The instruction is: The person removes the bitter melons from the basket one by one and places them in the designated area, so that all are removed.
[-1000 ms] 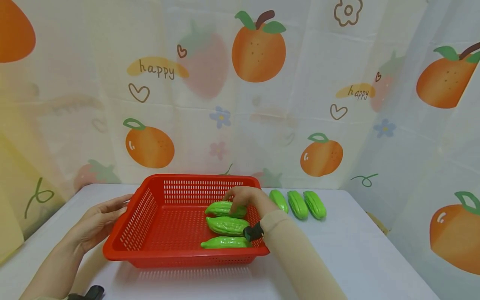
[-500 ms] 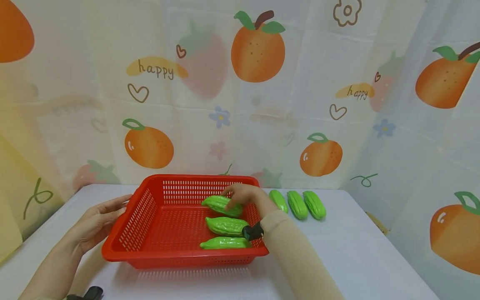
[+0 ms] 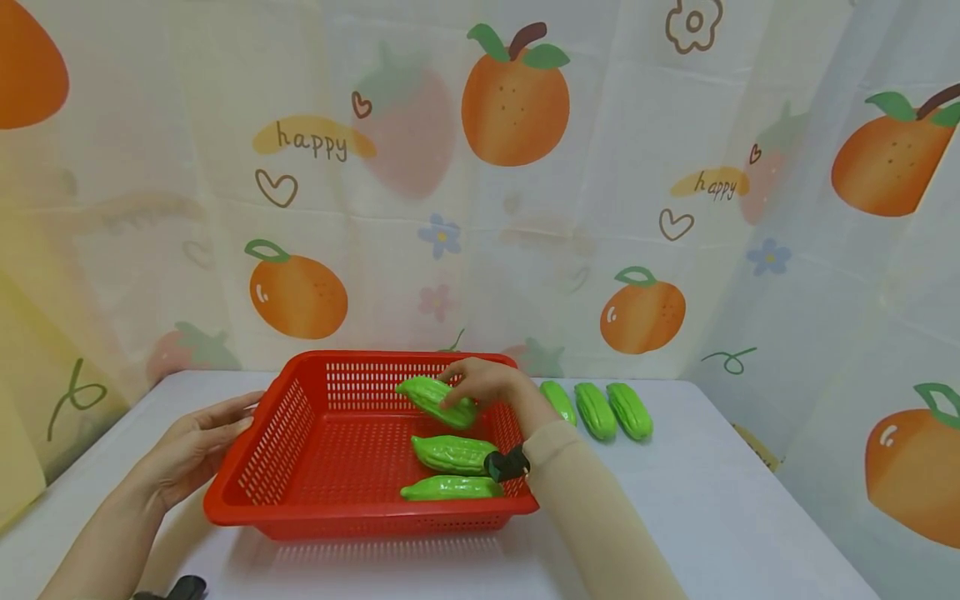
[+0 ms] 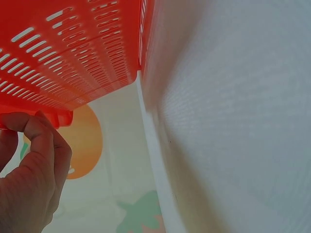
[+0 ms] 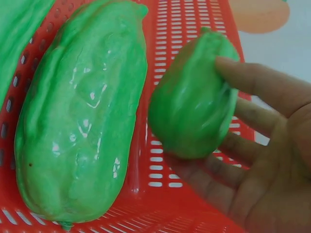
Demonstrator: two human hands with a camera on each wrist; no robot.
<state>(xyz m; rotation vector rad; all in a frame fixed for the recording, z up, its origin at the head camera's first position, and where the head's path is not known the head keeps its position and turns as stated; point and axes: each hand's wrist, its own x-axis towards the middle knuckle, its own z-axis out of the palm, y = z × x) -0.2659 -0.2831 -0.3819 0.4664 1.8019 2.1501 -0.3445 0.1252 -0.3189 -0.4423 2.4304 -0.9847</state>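
My right hand [image 3: 491, 383] grips a bright green bitter melon [image 3: 429, 398] over the back right part of the red plastic basket [image 3: 360, 513]. The melon tilts, its left tip higher than its right end. In the right wrist view, thumb and fingers wrap the sides of this melon [image 5: 187, 107]. Two more bitter melons lie inside the basket, a middle one [image 3: 453, 454] and a front one [image 3: 450, 487]. At the basket's left side, my left hand [image 3: 191, 450] holds the rim; the left wrist view shows its fingers [image 4: 41, 138] curled at the rim's edge.
Three more bitter melons [image 3: 596, 411] lie side by side on the white table [image 3: 690, 500], right of the basket. Behind the table hangs a fruit-print curtain [image 3: 525, 250]. The basket's slotted wall [image 4: 87, 48] stands over the tabletop in the left wrist view.
The right hand has lifted the rear bitter melon up from the basket floor, and its left tip has risen. The left hand has stayed at the rim.
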